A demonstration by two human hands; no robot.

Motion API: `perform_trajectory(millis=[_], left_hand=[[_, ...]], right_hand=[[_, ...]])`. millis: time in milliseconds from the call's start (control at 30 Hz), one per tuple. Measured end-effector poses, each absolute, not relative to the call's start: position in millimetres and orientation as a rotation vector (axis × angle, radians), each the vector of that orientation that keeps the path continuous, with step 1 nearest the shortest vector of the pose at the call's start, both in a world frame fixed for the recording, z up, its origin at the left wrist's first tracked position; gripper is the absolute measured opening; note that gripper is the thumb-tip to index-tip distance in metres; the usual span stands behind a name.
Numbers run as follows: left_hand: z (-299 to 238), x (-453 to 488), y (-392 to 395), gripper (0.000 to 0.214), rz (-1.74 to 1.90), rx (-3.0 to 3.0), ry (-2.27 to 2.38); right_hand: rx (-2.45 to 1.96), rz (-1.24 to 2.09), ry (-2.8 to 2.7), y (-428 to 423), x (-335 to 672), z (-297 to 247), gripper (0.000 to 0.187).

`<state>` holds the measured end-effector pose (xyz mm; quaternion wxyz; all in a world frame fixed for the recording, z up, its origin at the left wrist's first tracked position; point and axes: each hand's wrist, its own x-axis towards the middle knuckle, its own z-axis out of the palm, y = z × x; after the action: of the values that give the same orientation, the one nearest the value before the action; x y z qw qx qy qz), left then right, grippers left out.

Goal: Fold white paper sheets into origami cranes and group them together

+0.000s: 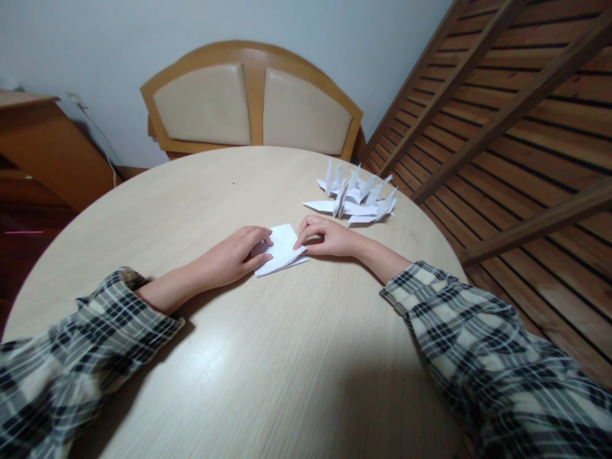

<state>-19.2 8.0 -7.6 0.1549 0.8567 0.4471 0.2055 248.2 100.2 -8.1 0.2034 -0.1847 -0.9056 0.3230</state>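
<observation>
White folded paper (283,243). Lies on round table (239,363), nearside and left of paper cranes (340,201). Probably light, crisp, easily creased; best held by edges. Pinched at right edge by right hand (329,236); touched at left side by left hand (235,255), thumb and fingers parted. Beyond cranes: padded wooden backrest (257,95).

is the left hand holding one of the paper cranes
No, the left hand touches the folded white paper, and the paper cranes are beyond the right hand.
</observation>
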Motion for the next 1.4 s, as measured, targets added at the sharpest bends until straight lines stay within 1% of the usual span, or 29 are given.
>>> perform_trajectory(millis=[200,367,467,667,1000,1400], left_hand=[[-7.7,-22.3,9.3,0.038,0.568,2.457,1.243],[-6.8,-26.9,11.2,0.044,0.465,2.452,1.208],[-6.3,-28.9,11.7,0.045,0.428,2.439,1.178],[-4.2,-27.5,10.5,0.041,0.473,2.415,1.171],[-0.5,-21.8,7.4,0.051,0.492,2.409,1.244],[-3.6,-23.5,7.8,0.046,0.475,2.461,1.248]], right_hand=[[-0.578,0.928,-2.488,100.3,247.3,-9.8,0.012],[-0.574,0.865,-2.491,101.9,247.1,-12.8,0.016],[-0.611,0.791,-2.494,101.6,247.2,-14.0,0.016],[-0.652,0.716,-2.482,98.6,246.2,-14.4,0.015],[-0.68,0.641,-2.485,95.6,241.3,-12.4,0.013],[-0.758,0.599,-2.513,93.8,237.9,-10.7,0.011]])
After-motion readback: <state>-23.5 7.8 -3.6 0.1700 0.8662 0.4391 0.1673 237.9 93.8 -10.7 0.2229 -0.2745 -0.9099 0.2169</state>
